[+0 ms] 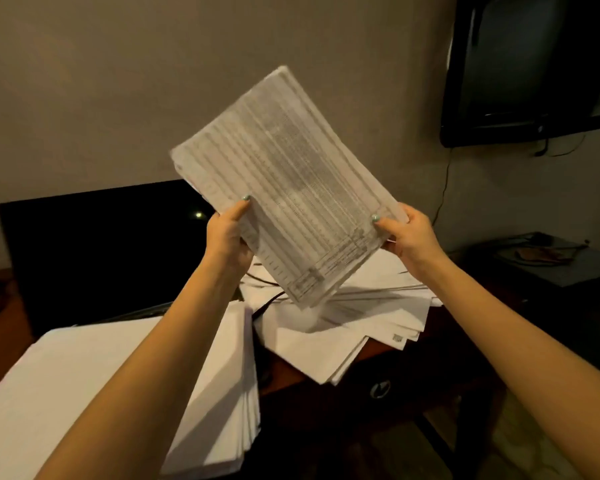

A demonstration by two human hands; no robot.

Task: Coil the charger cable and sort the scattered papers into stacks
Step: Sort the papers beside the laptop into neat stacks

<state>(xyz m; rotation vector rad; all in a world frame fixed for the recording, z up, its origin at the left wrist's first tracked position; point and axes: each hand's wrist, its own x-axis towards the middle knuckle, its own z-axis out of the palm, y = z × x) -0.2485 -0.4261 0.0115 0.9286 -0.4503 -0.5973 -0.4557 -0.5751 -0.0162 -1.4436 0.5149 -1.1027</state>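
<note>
Papers point(284, 181), one printed sheaf, hang midair at twelve o'clock, left hand point(227, 237) pinching its seven-o'clock edge, right hand point(407, 237) its four-o'clock corner; square edges before lowering onto the eight-o'clock stack point(84, 375).

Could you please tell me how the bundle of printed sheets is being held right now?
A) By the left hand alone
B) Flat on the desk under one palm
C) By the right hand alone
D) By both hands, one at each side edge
D: the left hand and the right hand each grip a side edge of the bundle of printed sheets, raised above the scattered papers.
</note>
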